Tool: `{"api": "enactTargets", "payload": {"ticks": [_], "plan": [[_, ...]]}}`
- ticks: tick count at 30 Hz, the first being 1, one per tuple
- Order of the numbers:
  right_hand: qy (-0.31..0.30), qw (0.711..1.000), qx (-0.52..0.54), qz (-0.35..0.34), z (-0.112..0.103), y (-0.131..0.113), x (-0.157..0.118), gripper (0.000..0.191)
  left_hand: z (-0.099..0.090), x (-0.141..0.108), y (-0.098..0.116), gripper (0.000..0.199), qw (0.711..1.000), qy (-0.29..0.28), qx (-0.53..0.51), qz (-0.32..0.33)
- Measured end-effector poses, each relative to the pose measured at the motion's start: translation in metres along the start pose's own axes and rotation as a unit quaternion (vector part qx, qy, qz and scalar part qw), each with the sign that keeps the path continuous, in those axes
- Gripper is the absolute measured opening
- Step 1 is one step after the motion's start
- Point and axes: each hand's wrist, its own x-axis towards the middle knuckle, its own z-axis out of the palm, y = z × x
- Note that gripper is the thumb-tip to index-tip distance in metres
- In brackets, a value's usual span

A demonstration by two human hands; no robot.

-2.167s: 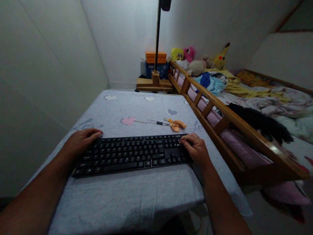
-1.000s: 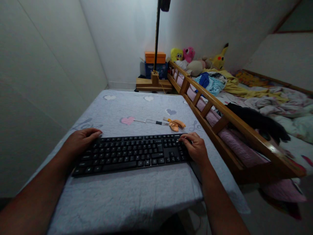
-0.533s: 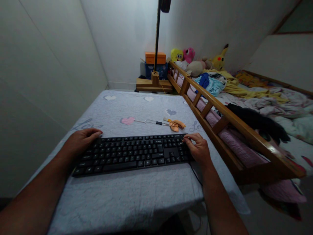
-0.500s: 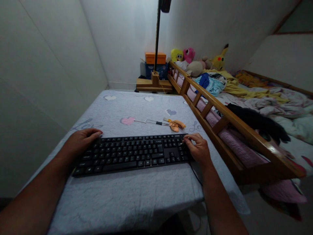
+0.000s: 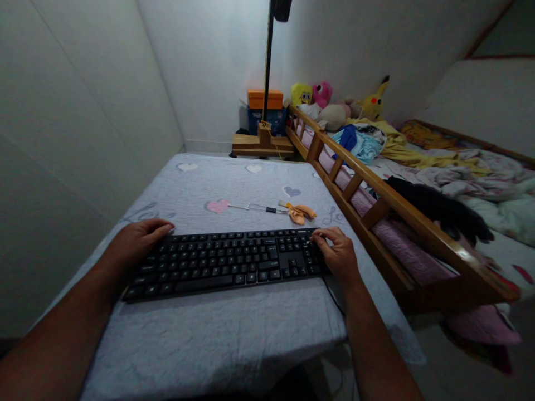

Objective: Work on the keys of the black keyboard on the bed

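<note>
A black keyboard (image 5: 234, 262) lies across the cloth-covered table in front of me, turned slightly, its cable leaving on the right. My left hand (image 5: 140, 239) is closed around the keyboard's left end, the thumb along the far corner and the other fingers largely hidden. Over the number keys at the right end, my right hand (image 5: 336, 250) pinches a thin cotton swab, whose white tip touches or nearly touches the keys. Beyond the keyboard lie a thin wire tool with a dark grip (image 5: 271, 210), a small brush with a yellow band (image 5: 286, 204) and a crumpled orange cloth (image 5: 297, 215).
A heart-patterned cloth (image 5: 217, 172) covers the table. Along its right side runs a wooden bed rail (image 5: 359, 181), with bedding, clothes and plush toys behind it. At the far end stand a wooden base with a black pole (image 5: 268, 67) and an orange box (image 5: 265, 99). A wall rises at left.
Almost nothing differs. The swab tip in my right hand has shifted very slightly over the number keys; my left hand stays at the keyboard's left end.
</note>
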Motion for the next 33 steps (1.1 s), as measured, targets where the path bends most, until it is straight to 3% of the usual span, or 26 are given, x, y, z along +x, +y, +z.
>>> {"api": "enactTargets", "payload": {"ticks": [16, 28, 33], "plan": [[-0.022, 1.000, 0.003, -0.003, -0.004, -0.005, -0.001, 0.014, 0.001, 0.000, 0.000, 0.049, 1.000, -0.001, -0.016, -0.001], [0.028, 0.999, -0.016, 0.008, -0.010, 0.003, -0.001, 0.013, -0.001, 0.001, 0.000, 0.050, 1.000, -0.002, 0.002, 0.008], [0.022, 1.000, -0.014, 0.013, -0.010, 0.003, -0.001, 0.013, -0.001, 0.002, -0.002, 0.050, 1.000, 0.004, -0.003, 0.002]]}}
